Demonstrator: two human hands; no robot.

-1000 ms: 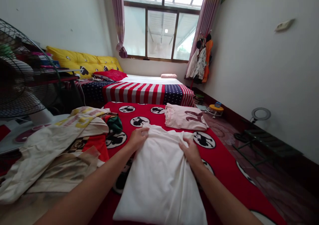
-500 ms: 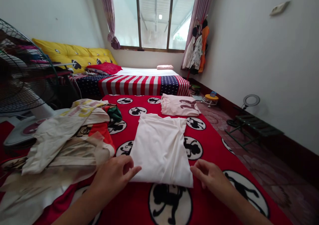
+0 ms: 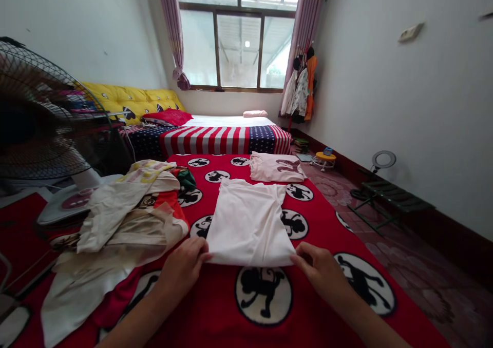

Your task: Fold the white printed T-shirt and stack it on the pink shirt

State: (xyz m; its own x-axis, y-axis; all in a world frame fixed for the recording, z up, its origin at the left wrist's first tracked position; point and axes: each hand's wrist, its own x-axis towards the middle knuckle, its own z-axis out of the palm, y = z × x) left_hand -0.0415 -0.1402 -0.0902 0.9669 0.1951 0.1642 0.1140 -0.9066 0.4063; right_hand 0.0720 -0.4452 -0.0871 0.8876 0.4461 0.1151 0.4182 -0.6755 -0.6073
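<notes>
White T-shirt point(image 3: 249, 224) now touches left hand point(image 3: 182, 267) and right hand point(image 3: 318, 272).

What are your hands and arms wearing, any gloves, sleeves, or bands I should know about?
The left hand and right hand are bare, with no gloves. The left forearm and right forearm show no sleeves, cables, or markings, and no band or watch is visible on either.

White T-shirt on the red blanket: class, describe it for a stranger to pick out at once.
Below the window lies a stars-and-stripes bed cover. Nearer lies a red blanket with black monkeys in white circles. Between the left hand and right hand lies the white T-shirt, smoothed flat, unlike the crumpled clothes to its left and the pink garment beyond it.
</notes>
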